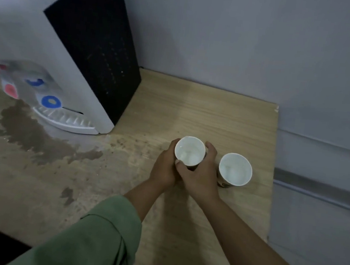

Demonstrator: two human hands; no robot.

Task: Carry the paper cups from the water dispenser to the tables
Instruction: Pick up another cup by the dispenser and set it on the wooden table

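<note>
Head view: left hand and right hand wrap one paper cup; lift level, second cup just beyond right fingers.

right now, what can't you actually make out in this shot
All in the head view:
- Held cup: its printed side and base, covered by the left hand and right hand.
- Free cup: wall mostly hidden under its own rim.
- Both cups: water level unclear, pale insides in dim light.
- Water dispenser: taps blurred, top cut off by the frame's upper edge.
</note>
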